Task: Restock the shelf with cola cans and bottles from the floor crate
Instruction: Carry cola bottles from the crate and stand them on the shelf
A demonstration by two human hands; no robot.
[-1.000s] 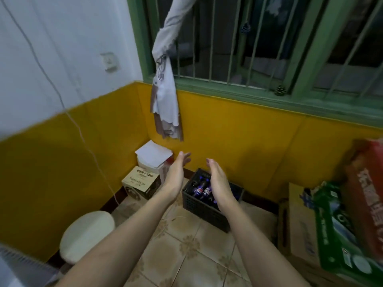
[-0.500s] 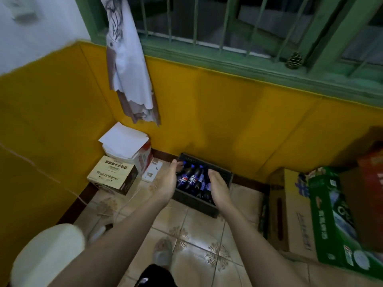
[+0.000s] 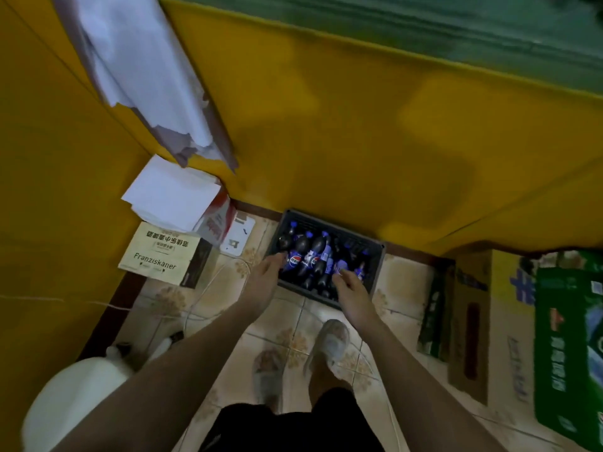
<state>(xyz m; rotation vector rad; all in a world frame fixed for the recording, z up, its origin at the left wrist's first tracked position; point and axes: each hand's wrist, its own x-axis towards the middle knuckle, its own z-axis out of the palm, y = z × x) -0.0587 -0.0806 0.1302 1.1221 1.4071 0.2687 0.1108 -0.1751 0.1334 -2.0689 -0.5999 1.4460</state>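
Both hands (image 3: 266, 275) reach into crate (image 3: 375, 272).

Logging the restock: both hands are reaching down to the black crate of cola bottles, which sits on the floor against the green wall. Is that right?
Not quite. The head view shows the black crate against a yellow wall, not green. The rest holds: left hand and right hand reach down to its cola bottles.
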